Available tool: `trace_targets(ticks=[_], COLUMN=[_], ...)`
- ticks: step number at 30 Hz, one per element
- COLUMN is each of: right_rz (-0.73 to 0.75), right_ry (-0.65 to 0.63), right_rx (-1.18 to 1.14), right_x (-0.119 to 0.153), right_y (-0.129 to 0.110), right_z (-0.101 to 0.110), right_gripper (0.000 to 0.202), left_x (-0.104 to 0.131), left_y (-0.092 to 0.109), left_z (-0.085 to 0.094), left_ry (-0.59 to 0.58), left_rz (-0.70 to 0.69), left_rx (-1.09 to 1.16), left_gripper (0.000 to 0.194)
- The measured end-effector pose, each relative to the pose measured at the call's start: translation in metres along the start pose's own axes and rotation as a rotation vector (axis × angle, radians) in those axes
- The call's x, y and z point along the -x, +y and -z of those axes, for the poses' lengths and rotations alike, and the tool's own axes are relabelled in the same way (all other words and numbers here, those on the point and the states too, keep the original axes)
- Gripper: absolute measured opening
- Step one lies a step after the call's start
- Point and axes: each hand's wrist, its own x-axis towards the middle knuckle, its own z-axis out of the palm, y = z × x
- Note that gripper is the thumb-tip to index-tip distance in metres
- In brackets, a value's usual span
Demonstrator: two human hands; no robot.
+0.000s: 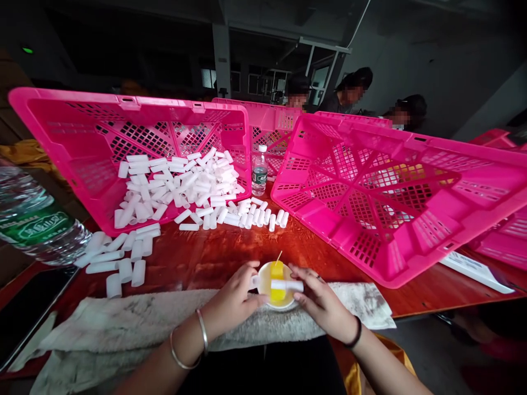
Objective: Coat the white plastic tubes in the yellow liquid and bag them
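Note:
A round white dish point(283, 305) sits at the table's front edge, on or beside a stained cloth. A yellow block point(277, 270) with a thin stick or wick rises from it. Across the block lies a white tube point(288, 285). At the dish's left side, my left hand point(236, 293) has its thumb and fingers closed on another small white piece point(254, 282). My right hand point(323, 302) is at the dish's right side, its thumb and fingers around the right end of the tube across the block.
A pink basket point(61, 118) with many white tubes point(185, 181) tips forward at the left; another pink basket point(382, 197) leans at the right. Between them stands a small bottle point(259, 173). A large bottle point(37, 219) is far left. People sit behind.

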Motion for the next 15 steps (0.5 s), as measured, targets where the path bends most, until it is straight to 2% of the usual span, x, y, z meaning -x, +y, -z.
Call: trace_targets(ticks=[2, 4, 7, 9, 12, 13, 15], right_rz=[-0.073, -0.024, 0.113, 0.076, -0.088, -0.107, -0.043], right_ry=[0.001, 0.000, 0.029, 0.019, -0.009, -0.002, 0.026], right_rx=[-0.031, 0.009, 0.077, 0.017, -0.089, -0.075, 0.010], right_x=[0.000, 0.000, 0.000, 0.001, 0.003, 0.003, 0.002], right_y=[-0.002, -0.002, -0.002, -0.001, -0.002, -0.003, -0.004], right_z=[0.001, 0.001, 0.001, 0.001, 0.000, -0.001, -0.002], right_gripper=[0.032, 0.023, 0.019, 0.021, 0.026, 0.023, 0.018], left_x=[-0.007, -0.014, -0.018, -0.018, -0.015, -0.015, -0.014], left_y=[0.002, 0.003, 0.002, 0.000, -0.002, -0.003, -0.003], left_z=[-0.008, -0.013, -0.015, -0.016, -0.016, -0.016, -0.017], left_ry=[-0.035, -0.045, -0.034, -0.023, -0.014, -0.011, -0.005], left_rz=[0.007, 0.037, 0.050, 0.045, 0.029, 0.025, 0.021], left_rx=[0.010, 0.010, 0.037, 0.057, 0.072, 0.074, 0.077], left_gripper=[0.083, 0.097, 0.091, 0.090, 0.089, 0.089, 0.088])
